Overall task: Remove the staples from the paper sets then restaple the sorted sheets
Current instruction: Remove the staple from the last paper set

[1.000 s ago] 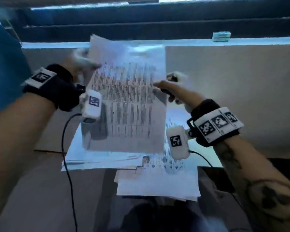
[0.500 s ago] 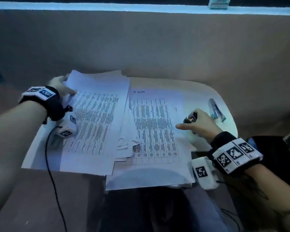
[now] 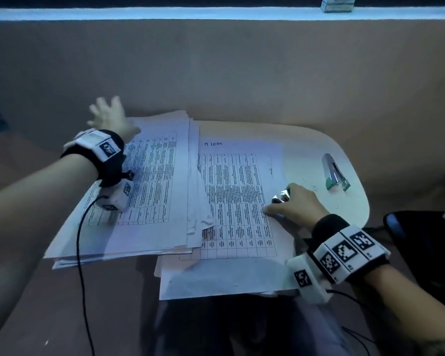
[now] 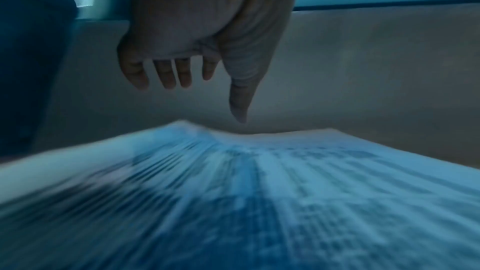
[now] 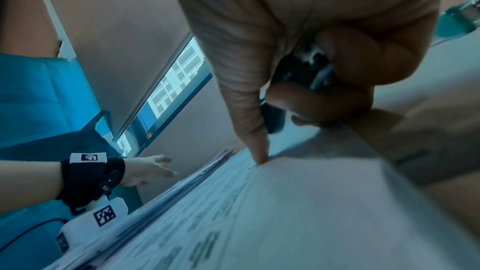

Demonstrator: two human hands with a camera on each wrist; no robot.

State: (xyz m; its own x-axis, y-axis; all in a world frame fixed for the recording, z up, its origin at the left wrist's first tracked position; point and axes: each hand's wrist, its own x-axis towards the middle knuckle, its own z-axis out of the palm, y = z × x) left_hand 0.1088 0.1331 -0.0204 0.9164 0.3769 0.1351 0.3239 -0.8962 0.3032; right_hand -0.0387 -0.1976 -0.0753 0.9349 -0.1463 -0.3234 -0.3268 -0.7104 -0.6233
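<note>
Two piles of printed sheets lie on a small white table. My left hand hovers open, fingers spread, just past the far left corner of the left pile; in the left wrist view the left hand holds nothing above that blurred left pile. My right hand grips a shiny staple remover and its thumb presses on the right pile. In the right wrist view the fingers curl round the dark staple remover. A silver stapler lies to the right.
Several loose staples are scattered on the table between my right hand and the stapler. A brown wall rises right behind the table, with a small box on its ledge. A black cable hangs from my left wrist.
The left hand lowered a raised paper set onto the left pile, then let go and lifted off with fingers spread. The right hand came down onto the right pile, still gripping the staple remover.
</note>
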